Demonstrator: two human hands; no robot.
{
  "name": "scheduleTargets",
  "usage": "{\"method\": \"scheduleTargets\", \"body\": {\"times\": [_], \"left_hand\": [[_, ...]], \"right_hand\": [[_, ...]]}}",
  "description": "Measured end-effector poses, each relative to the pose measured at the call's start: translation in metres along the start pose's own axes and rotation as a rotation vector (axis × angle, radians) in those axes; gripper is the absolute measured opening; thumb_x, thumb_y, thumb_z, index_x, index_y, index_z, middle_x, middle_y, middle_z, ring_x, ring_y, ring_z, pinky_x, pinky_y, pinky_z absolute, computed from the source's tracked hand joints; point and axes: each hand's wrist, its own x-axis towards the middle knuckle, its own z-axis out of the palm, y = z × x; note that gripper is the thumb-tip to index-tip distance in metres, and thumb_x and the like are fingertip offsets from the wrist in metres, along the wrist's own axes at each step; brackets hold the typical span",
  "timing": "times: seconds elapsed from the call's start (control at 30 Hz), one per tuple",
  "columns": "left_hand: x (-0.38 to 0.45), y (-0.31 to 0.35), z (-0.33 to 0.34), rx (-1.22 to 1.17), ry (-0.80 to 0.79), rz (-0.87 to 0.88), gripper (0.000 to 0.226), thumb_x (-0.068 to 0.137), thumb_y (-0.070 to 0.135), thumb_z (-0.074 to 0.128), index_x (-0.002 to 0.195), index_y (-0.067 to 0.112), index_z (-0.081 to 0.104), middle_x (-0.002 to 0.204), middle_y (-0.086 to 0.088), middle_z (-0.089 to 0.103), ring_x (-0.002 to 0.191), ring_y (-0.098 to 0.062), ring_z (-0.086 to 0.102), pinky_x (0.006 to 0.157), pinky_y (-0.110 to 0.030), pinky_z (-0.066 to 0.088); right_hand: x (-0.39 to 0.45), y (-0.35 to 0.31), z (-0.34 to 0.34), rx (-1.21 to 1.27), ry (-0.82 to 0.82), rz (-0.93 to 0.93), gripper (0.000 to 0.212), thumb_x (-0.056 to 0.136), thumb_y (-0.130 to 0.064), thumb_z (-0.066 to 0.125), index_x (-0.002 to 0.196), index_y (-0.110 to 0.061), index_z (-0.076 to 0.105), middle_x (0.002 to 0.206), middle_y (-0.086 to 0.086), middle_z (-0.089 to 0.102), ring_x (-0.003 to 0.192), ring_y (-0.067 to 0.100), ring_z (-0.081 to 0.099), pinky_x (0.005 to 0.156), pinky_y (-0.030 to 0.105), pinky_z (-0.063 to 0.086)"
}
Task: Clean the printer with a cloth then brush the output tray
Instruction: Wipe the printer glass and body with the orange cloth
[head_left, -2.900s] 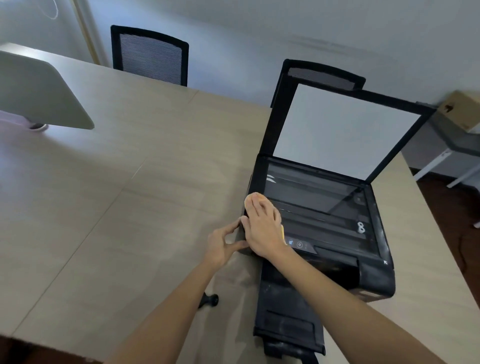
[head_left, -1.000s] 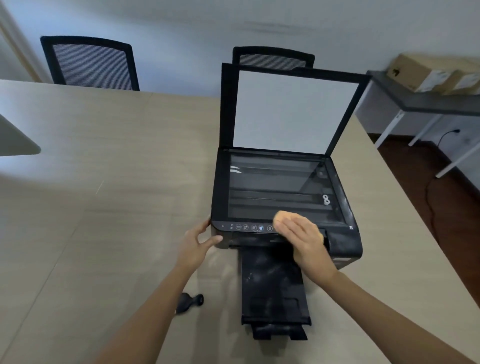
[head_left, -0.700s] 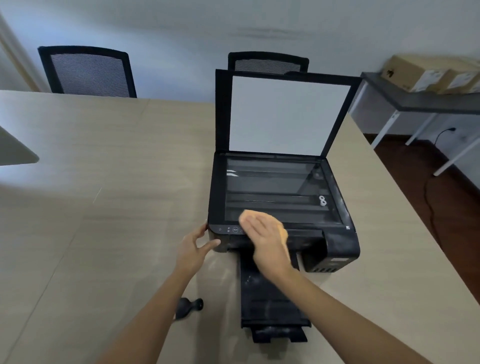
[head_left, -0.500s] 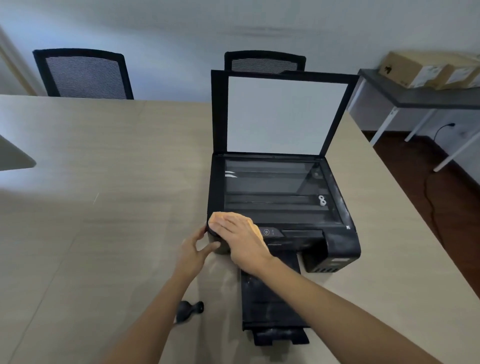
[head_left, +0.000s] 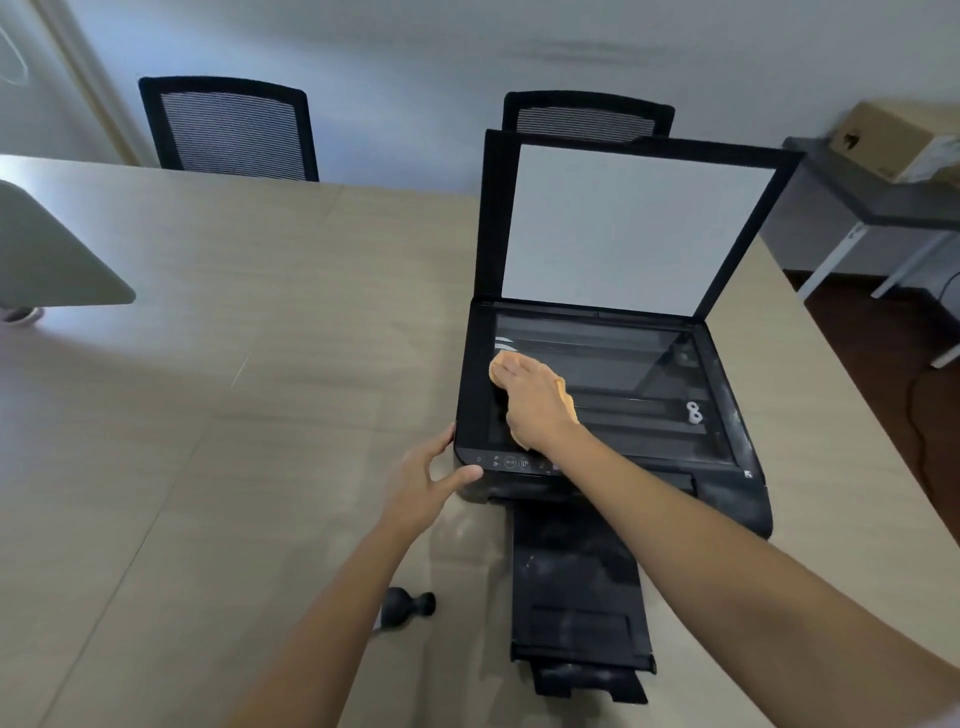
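- A pale wood-grain table (head_left: 218, 426) carried everything.
- A black printer (head_left: 737, 499) sat toward its right side, its output tray (head_left: 576, 592) reaching to the near edge.
- A small black brush (head_left: 408, 608) lay left of that tray.
- A grey monitor's (head_left: 47, 254) base stood at far left.

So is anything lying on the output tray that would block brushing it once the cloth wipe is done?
Nothing visible does. The output tray is pulled out with only pale dust smears on it. The right hand presses the cloth on the scanner glass; the left hand steadies the printer's corner.
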Motion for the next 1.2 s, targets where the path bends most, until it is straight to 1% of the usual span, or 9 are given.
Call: {"method": "scheduleTargets", "body": {"times": [0.23,0.4,0.47,0.53,0.6,0.7,0.83,1.07,1.2], "left_hand": [[0.0,-0.004,0.002,-0.036,-0.008,0.002,0.066,0.078,0.034,0.074,0.138,0.026,0.048,0.133,0.011,0.058,0.125,0.002,0.048,0.1,-0.008,0.037],[-0.001,-0.011,0.001,-0.062,-0.057,-0.023,0.078,0.072,0.034,0.079,0.141,0.025,0.043,0.137,0.012,0.053,0.128,0.001,0.045,0.099,-0.011,0.035],[0.001,-0.019,0.004,-0.039,-0.056,-0.046,0.08,0.069,0.034,0.082,0.139,0.023,0.046,0.135,0.008,0.056,0.127,-0.005,0.048,0.103,-0.021,0.038],[0.003,-0.024,0.007,0.0,-0.033,-0.061,0.074,0.07,0.033,0.081,0.136,0.019,0.05,0.13,0.002,0.061,0.123,-0.013,0.054,0.103,-0.031,0.042],[0.004,-0.028,0.009,0.029,-0.031,-0.065,0.071,0.071,0.04,0.076,0.134,0.02,0.051,0.127,0.001,0.062,0.119,-0.016,0.056,0.102,-0.035,0.044],[0.005,-0.032,0.01,0.034,-0.024,-0.054,0.08,0.064,0.056,0.074,0.134,0.024,0.051,0.128,0.004,0.062,0.121,-0.012,0.055,0.103,-0.037,0.044],[0.003,-0.028,0.012,0.0,-0.009,-0.062,0.074,0.071,0.029,0.081,0.137,0.019,0.049,0.133,0.004,0.059,0.126,-0.009,0.05,0.105,-0.031,0.04],[-0.001,-0.023,0.018,-0.007,0.032,-0.088,0.071,0.075,0.022,0.078,0.138,0.013,0.048,0.13,-0.001,0.059,0.123,-0.012,0.051,0.098,-0.028,0.04],[-0.002,-0.024,0.019,0.012,0.024,-0.087,0.07,0.074,0.028,0.078,0.137,0.017,0.049,0.129,0.0,0.061,0.123,-0.015,0.054,0.1,-0.035,0.043]], "right_hand": [[-0.077,0.003,0.01,0.186,0.028,-0.26,0.046,0.074,0.002,0.05,0.116,-0.012,0.065,0.125,0.003,0.063,0.121,0.024,0.054,0.099,0.039,0.046],[-0.065,0.005,-0.001,0.614,0.106,0.07,0.04,0.087,0.007,0.042,0.115,-0.009,0.067,0.117,0.009,0.067,0.111,0.023,0.061,0.1,0.035,0.045],[-0.051,-0.015,0.007,0.526,0.149,-0.03,0.049,0.08,0.001,0.041,0.121,-0.017,0.061,0.126,0.004,0.062,0.119,0.022,0.057,0.102,0.04,0.045],[-0.048,-0.037,0.024,0.194,0.018,-0.173,0.057,0.079,-0.011,0.045,0.134,-0.026,0.045,0.144,-0.001,0.045,0.135,0.022,0.038,0.109,0.043,0.034],[-0.056,-0.039,0.036,0.034,-0.052,-0.206,0.064,0.085,-0.02,0.048,0.146,-0.024,0.029,0.156,0.003,0.027,0.143,0.026,0.022,0.115,0.046,0.021],[-0.081,-0.002,0.037,-0.061,-0.024,-0.264,0.059,0.097,-0.032,0.033,0.151,-0.017,0.016,0.158,0.005,0.023,0.144,0.025,0.021,0.117,0.044,0.02],[-0.116,0.061,0.018,-0.189,0.041,-0.093,0.061,0.099,-0.044,0.024,0.152,-0.017,0.01,0.159,0.001,0.017,0.145,0.021,0.017,0.116,0.04,0.019],[-0.132,0.089,0.013,-0.133,0.08,0.421,0.07,0.095,-0.055,0.011,0.151,-0.014,0.015,0.156,0.009,0.024,0.142,0.029,0.022,0.115,0.05,0.021],[-0.119,0.022,0.03,-0.053,0.046,0.196,0.065,0.096,-0.048,0.022,0.151,-0.013,0.017,0.156,0.01,0.027,0.143,0.032,0.024,0.116,0.054,0.017]]}}
